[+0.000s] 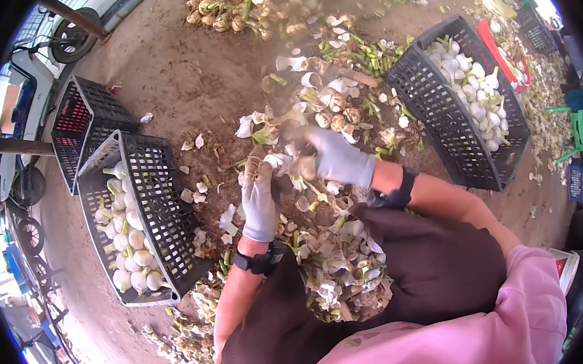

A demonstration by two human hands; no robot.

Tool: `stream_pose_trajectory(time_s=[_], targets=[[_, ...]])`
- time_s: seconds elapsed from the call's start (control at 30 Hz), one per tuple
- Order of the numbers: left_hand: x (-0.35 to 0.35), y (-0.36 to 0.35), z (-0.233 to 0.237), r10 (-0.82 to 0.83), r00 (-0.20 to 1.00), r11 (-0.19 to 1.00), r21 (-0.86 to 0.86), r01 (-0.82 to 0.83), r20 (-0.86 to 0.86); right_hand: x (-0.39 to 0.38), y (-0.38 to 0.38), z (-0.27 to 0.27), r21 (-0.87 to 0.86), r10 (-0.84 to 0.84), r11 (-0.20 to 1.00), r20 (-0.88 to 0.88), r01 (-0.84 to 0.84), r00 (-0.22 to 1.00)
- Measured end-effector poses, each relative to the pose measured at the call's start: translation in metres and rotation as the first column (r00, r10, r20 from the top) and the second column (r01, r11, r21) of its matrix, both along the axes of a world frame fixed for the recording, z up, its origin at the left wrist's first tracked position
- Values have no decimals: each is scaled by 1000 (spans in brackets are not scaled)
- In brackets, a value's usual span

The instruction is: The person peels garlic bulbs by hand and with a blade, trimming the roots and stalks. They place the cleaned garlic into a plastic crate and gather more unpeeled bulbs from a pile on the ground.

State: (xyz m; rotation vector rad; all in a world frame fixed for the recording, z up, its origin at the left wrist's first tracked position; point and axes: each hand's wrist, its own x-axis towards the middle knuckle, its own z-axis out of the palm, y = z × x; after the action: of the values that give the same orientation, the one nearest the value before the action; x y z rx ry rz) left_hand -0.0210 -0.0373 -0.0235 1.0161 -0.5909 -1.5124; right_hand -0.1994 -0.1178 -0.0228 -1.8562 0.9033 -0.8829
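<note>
Both my hands wear pale gloves and meet over the dirt floor in front of my knees. My left hand has its fingers closed around a garlic bulb, mostly covered by the fingertips. My right hand is close beside it, fingers bent and smeared by motion, so what they hold cannot be made out. Pale peeled skins lie between and behind the hands. More loose skins and leaves fill the space between my knees.
A black crate of white bulbs stands at left, an emptier crate behind it. Another bulb-filled crate stands at right. Untrimmed bulbs are heaped at the top. Cut stems litter the floor. A green stool is far right.
</note>
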Motion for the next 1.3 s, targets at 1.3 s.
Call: stream_pose_trajectory(time_s=[1.3], targets=[[-28, -4, -18, -91, 616, 987, -10, 159, 782, -103, -21, 64, -24, -396, 918, 18, 396, 918]])
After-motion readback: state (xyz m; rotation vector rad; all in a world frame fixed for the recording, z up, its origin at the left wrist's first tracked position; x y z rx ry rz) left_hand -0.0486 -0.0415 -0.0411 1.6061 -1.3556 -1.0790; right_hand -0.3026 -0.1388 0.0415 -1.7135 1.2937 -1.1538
